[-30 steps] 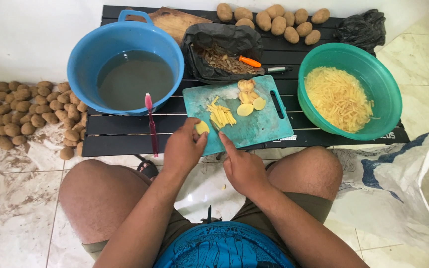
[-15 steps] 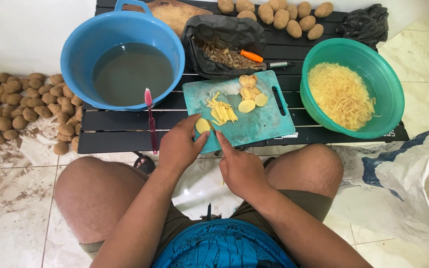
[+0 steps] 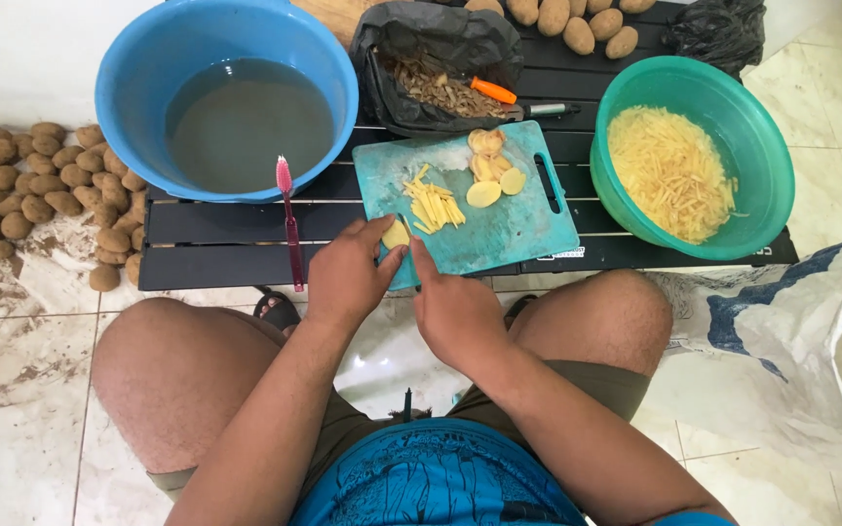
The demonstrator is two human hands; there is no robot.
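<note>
Pinning a peeled potato piece (image 3: 397, 235) at the cutting board's (image 3: 514, 229) near edge.
Left hand (image 3: 348, 276) grips the wet, firm, slippery piece by its sides; right hand (image 3: 455, 310), just beside, probably clasps a knife, mostly hidden.

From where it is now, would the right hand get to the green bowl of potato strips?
Probably yes: the right hand sits at the cutting board's near edge, and the green bowl stands just beside it, open-topped, with nothing between.
</note>
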